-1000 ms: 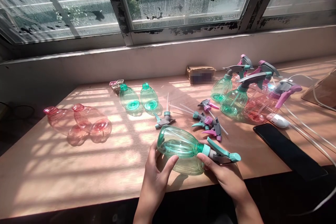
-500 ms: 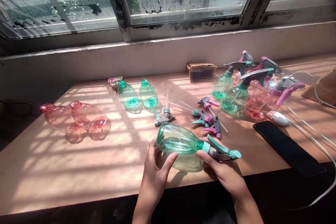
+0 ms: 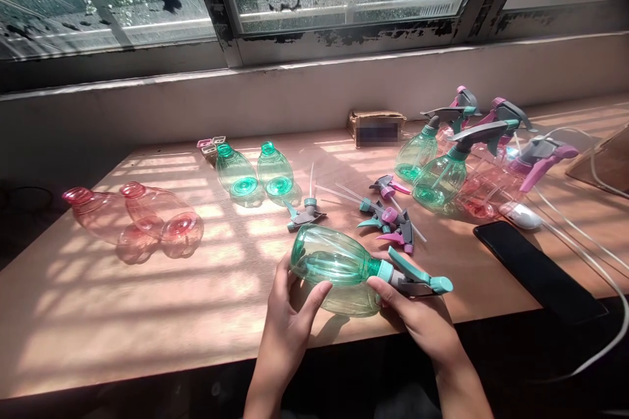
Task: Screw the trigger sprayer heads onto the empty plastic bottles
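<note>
Between both hands a green see-through spray bottle (image 3: 334,255) lies on its side above the table's front edge, its neck to the right. My left hand (image 3: 292,308) is closed round its base end, thumb against the near side. My right hand (image 3: 400,304) grips it at the neck, thumb by the collar of the teal and grey trigger head (image 3: 415,275) that sits on the bottle. Just behind lies a loose teal and grey trigger head (image 3: 307,213) with its tube pointing up. More loose trigger heads (image 3: 390,219), teal and pink, lie in a heap to the right.
Two green bottles without heads (image 3: 236,173) stand at the back, with two pink ones (image 3: 164,213) further left. Several spray bottles with heads (image 3: 439,180) are grouped at the right. A black phone (image 3: 538,268), a white mouse (image 3: 521,216), cables and a small box (image 3: 376,129) also lie there.
The camera view has shifted slightly. Both hands keep their hold on the green spray bottle, and nothing on the table has visibly moved.
</note>
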`<state>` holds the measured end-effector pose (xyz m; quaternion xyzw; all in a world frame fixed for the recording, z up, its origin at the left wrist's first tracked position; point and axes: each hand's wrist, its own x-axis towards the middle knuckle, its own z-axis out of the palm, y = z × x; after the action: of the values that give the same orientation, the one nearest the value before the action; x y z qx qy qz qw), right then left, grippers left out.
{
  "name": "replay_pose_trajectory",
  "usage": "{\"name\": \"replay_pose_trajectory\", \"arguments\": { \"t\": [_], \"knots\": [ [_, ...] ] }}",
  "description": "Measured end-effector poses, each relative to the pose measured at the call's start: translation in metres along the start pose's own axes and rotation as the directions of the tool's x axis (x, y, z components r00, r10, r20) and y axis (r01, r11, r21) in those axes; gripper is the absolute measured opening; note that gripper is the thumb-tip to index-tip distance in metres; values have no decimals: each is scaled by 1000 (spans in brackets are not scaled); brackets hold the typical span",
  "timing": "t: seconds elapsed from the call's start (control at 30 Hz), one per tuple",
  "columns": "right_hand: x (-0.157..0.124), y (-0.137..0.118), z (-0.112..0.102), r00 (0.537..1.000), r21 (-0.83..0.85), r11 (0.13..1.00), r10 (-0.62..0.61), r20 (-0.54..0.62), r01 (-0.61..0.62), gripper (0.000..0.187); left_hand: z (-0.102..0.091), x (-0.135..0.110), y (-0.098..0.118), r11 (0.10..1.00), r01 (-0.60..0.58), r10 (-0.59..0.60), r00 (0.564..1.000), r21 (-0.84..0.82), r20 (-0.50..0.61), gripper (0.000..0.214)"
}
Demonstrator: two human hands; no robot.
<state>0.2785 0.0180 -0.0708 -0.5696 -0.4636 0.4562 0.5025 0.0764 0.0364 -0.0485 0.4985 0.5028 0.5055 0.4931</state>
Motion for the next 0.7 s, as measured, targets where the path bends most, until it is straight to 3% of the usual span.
{"name": "replay_pose_trajectory", "arguments": {
  "t": [0.27, 0.5, 0.7],
  "knots": [
    [2, 0, 1, 997, 5, 997, -72, 11, 72, 20, -5, 3, -6, 1000, -15, 15, 998, 4, 54, 51],
    [0, 1, 1, 1000, 15, 1000, 19, -17, -18, 29, -5, 3, -5, 1000, 0, 0, 999, -1, 47, 52],
    [0, -2, 2, 1000, 5, 1000, -14, -15, 14, 28, -6, 3, -7, 1000, -2, 2, 999, 1, 43, 57]
  ]
}}
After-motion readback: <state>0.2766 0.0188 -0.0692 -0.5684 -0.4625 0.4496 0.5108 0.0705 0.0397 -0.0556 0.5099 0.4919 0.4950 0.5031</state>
